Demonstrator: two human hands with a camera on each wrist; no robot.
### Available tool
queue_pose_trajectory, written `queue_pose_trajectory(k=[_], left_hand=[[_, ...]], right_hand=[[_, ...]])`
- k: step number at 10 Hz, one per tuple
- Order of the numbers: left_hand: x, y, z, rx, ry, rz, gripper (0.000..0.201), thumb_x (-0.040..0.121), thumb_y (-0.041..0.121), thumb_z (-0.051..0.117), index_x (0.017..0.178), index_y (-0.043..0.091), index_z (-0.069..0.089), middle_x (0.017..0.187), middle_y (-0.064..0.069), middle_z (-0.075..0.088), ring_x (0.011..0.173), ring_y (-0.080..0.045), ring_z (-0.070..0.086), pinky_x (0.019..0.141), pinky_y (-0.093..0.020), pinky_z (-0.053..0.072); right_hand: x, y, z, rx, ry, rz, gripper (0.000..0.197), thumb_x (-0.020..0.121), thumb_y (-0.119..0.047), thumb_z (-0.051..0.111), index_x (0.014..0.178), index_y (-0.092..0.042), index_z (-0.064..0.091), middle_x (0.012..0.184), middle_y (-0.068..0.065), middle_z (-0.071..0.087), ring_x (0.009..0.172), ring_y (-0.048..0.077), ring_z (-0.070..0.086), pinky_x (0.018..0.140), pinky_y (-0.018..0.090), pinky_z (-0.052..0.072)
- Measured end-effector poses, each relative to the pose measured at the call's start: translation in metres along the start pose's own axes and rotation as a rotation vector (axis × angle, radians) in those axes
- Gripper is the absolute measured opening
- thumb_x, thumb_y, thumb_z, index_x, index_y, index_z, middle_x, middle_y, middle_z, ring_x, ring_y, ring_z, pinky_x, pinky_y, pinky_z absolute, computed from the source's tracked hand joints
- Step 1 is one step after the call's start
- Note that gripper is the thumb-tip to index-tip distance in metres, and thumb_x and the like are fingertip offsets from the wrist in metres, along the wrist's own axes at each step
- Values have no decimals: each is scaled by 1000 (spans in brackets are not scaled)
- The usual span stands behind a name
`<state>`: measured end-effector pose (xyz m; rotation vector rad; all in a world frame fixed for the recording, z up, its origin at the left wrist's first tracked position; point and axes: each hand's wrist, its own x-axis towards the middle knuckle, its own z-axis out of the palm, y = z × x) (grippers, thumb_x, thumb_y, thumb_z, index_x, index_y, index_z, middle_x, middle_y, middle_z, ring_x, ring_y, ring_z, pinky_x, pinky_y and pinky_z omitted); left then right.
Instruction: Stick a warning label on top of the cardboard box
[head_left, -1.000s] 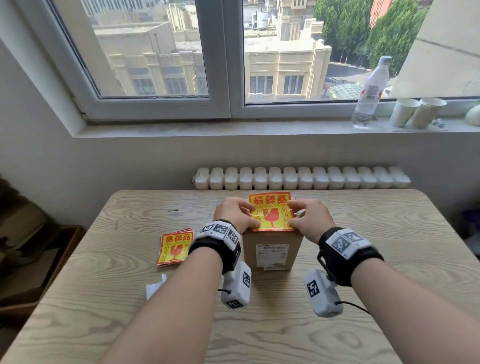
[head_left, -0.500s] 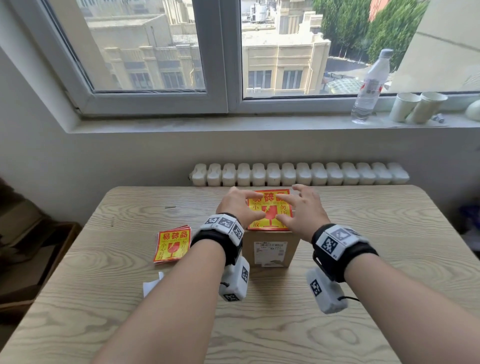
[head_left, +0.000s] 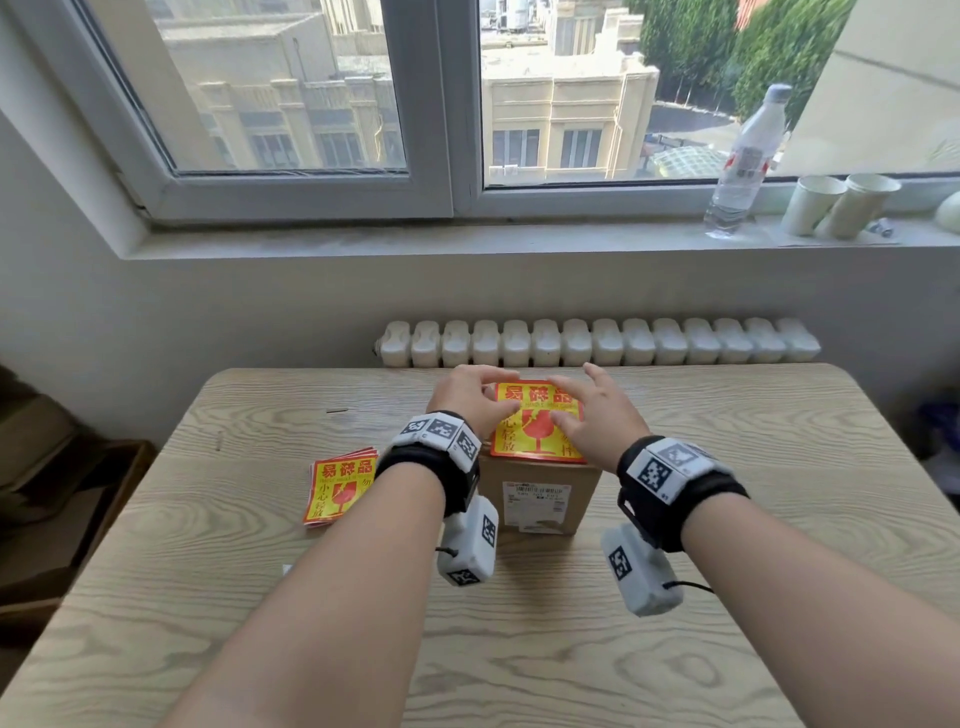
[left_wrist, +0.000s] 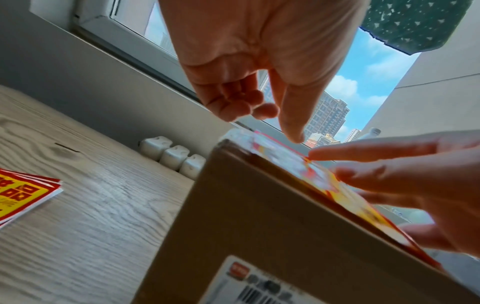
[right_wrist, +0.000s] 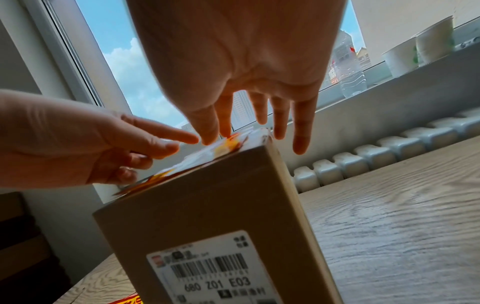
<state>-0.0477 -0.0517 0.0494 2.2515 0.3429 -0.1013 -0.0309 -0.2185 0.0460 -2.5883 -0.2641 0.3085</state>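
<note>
A small brown cardboard box (head_left: 540, 493) stands upright in the middle of the wooden table (head_left: 753, 519). A red and yellow warning label (head_left: 537, 434) lies flat on its top. My left hand (head_left: 467, 402) hovers at the label's far left part, index finger stretched onto it and the other fingers loosely bent. My right hand (head_left: 592, 421) lies over the label's right side with straight, spread fingers (right_wrist: 223, 115) touching it. In the left wrist view the label (left_wrist: 345, 197) shows edge-on along the box (left_wrist: 259, 216) top. Neither hand holds anything.
A stack of the same labels (head_left: 340, 488) lies left of the box, with a white paper scrap (head_left: 287, 568) nearer me. Behind the table runs a white radiator (head_left: 597, 343). On the windowsill stand a water bottle (head_left: 748, 156) and two paper cups (head_left: 836, 202).
Both hands let go of the label's side edges, opened, and slid away from me over the label toward the box's far edge. The label now lies flat on the box top.
</note>
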Motion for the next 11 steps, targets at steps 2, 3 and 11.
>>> queue_pose_trajectory(k=[2, 3, 11], left_hand=[[2, 3, 7, 106, -124, -2, 55, 73, 33, 77, 124, 43, 61, 127, 4, 67, 108, -15, 67, 87, -37, 58], [2, 2, 4, 94, -133, -19, 58, 73, 33, 77, 127, 41, 59, 126, 2, 66, 107, -17, 67, 87, -37, 58], [-10, 52, -46, 346, 21, 35, 44, 91, 30, 52, 133, 21, 59, 139, -1, 59, 126, -22, 57, 104, -30, 44]], right_hand=[[3, 0, 4, 6, -71, 37, 59, 93, -33, 52, 148, -30, 30, 160, 7, 18, 144, 26, 27, 114, 39, 30], [6, -1, 4, 6, -66, 35, 62, 91, -33, 54, 148, -26, 32, 157, 6, 25, 141, 24, 33, 111, 39, 34], [-2, -23, -66, -78, 97, -29, 47, 95, -30, 41, 141, -18, 44, 149, 9, 43, 136, 27, 41, 113, 40, 33]])
